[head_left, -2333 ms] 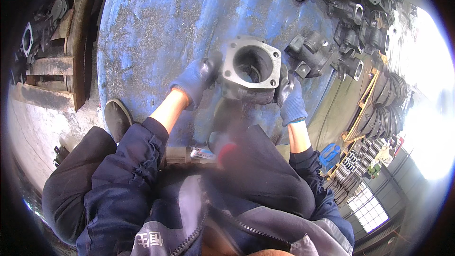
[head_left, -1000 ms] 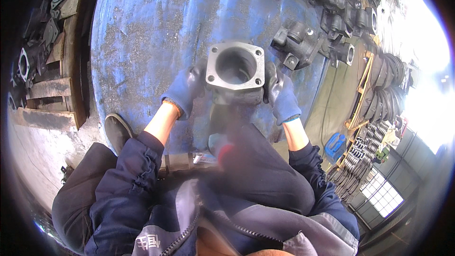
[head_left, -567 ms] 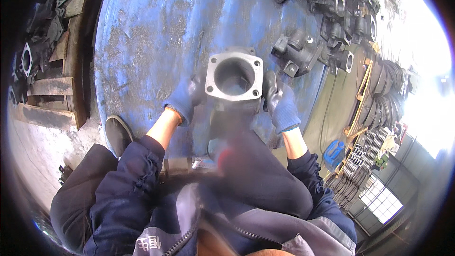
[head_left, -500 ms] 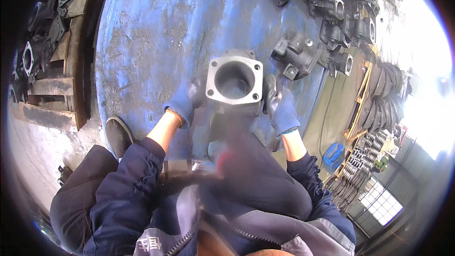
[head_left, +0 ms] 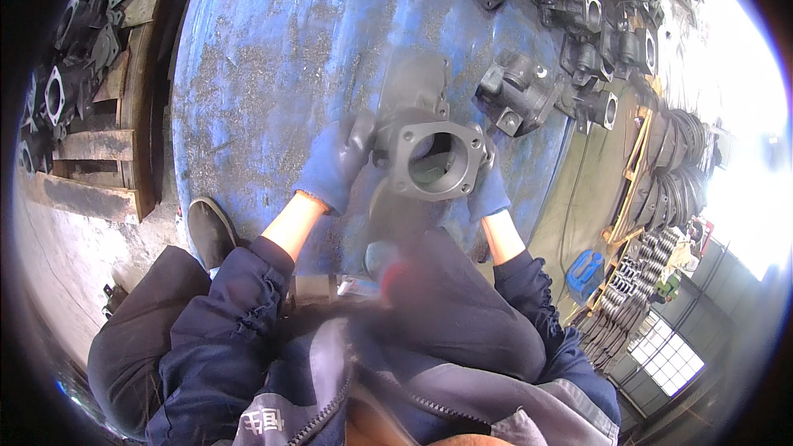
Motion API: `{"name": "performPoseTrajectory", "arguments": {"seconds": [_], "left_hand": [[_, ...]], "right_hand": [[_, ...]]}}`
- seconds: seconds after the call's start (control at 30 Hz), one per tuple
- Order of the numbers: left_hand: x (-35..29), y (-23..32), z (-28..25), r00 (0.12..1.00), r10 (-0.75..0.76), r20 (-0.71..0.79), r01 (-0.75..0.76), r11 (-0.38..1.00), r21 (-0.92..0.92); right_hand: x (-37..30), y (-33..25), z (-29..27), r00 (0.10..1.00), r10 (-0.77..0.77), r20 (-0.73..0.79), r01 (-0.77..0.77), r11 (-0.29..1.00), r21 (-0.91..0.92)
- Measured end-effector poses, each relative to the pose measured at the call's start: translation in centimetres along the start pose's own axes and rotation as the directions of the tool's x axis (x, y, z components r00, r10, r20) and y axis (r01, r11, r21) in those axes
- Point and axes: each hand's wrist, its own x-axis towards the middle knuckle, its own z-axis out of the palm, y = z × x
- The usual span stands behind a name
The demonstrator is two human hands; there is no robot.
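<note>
Between my two gloved hands is a dark cast-metal housing [head_left: 405, 167] with a machined flange around a wide round bore. The flange faces up toward me, tilted, and its corners carry bolt holes. My left hand [head_left: 340, 163], in a blue glove with a dark coated palm, grips the casting's left side, fingers curled against it. On the other side my right hand [head_left: 489, 177] is closed around the flange's right edge; some of its fingers are hidden behind the part. A second housing [head_left: 519, 92] rests on the blue worktop [head_left: 256, 107] beyond my right hand.
Many similar castings [head_left: 583, 13] are heaped at the worktop's far right. On the left stands a wooden pallet [head_left: 95, 146] loaded with more castings. A blue jug [head_left: 585, 272] and stacked metal parts [head_left: 632, 289] stand on the right. My shoe [head_left: 211, 231] is beside the worktop's near left edge.
The housing has been turned and tipped in my hands: its flange now sits lower and to the right, and the body behind it shows. Both hands have shifted with it.
</note>
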Motion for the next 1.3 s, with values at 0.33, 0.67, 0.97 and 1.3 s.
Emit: {"name": "performPoseTrajectory", "arguments": {"seconds": [0.33,0.67,0.97,1.3], "left_hand": [[-1.3,3.7,0.8,0.931,0.339,-0.134,-0.278,0.898,0.341],[-1.8,4.4,-0.1,0.961,0.268,-0.060,-0.274,0.953,-0.128],[2.1,2.5,-3.8,0.966,-0.055,0.254,0.152,0.912,-0.380],[5.1,0.0,-6.2,0.972,0.049,0.229,0.055,0.903,-0.425]], "right_hand": [[-1.6,-1.7,-0.9,0.958,0.195,0.210,-0.287,0.689,0.665],[1.0,-2.0,-1.4,0.976,-0.126,0.177,0.049,0.921,0.386],[2.6,-7.6,1.8,0.931,0.266,0.250,-0.364,0.642,0.675],[-0.5,-15.9,2.4,0.941,0.203,0.272,-0.305,0.859,0.412]]}}
